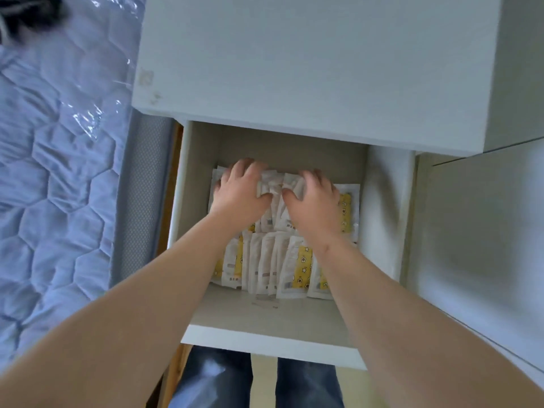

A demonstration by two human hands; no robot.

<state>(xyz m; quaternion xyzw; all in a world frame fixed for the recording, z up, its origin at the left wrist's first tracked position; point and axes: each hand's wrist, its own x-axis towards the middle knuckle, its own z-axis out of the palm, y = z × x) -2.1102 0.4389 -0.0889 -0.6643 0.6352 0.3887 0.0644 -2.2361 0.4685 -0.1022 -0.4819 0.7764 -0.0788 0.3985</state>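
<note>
We are counting two hands, left hand (238,189) and right hand (315,201), and one drawer (265,344). We are seeing two rows of packets (273,266), too overlapped for numbering, one mattress (59,172) and one cabinet (294,54).

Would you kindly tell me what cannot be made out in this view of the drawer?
Head view:
- Print on the packets: too small and blurred to read.
- Number of packets in the back row: covered by the left hand and right hand.
- Rear of the drawer: hidden under the cabinet top.
- Dark thing, top left by the mattress: blurred, cut by the edge.
</note>
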